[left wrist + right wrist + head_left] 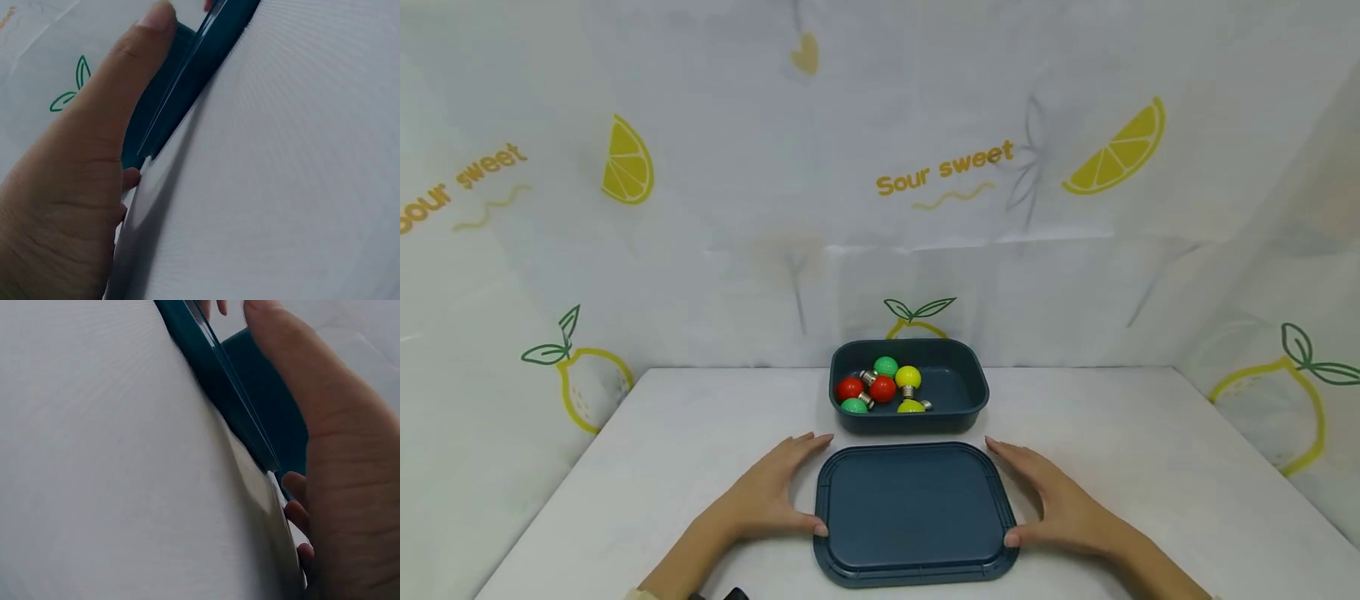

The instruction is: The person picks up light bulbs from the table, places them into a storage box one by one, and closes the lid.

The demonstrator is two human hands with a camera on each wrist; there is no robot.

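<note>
A dark blue lid (916, 512) lies flat on the white table in the head view. To its left is my left hand (767, 492), thumb at the lid's left rim and fingers stretched forward beside it. My right hand (1060, 504) mirrors it, its thumb tip at the right rim and its fingers extended towards the lid's far right corner. Neither hand is curled round the lid. Both wrist views show the thumbs close to the lid's edge (187, 81); whether they press on it I cannot tell.
Behind the lid stands a dark blue box (951, 383) with several small bulbs in its left part: red bulbs (883, 388), green bulbs (886, 367) and yellow bulbs (907, 377). A white lemon-print sheet (737, 167) hangs behind the table (722, 408).
</note>
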